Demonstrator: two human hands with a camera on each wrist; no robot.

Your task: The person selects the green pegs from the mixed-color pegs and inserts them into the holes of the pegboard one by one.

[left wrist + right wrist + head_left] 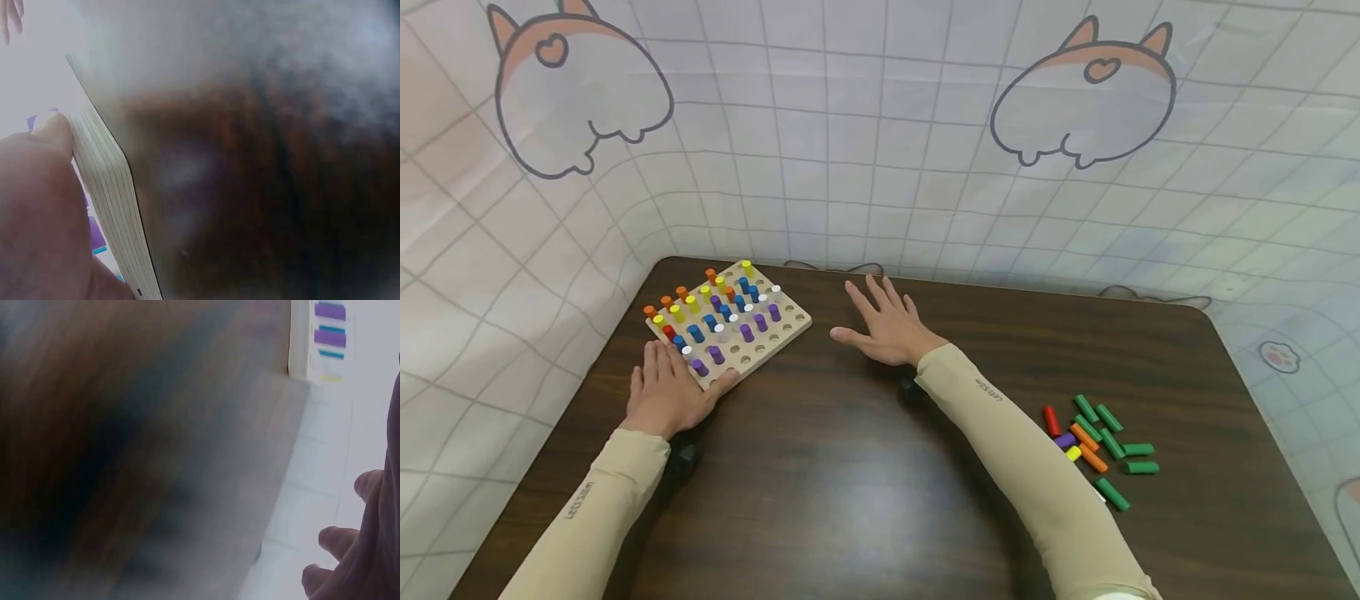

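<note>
Keep the left hand flat, thumb steadying the pegboard at the desk's far left corner; the right hand, grip released, hovers beside it.

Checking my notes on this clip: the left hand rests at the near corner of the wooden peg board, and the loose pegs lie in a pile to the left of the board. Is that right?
Not quite. The left hand does rest at the near corner of the wooden peg board, but the loose pegs lie far to the right of it, beside the right forearm. The head view shows this.
</note>
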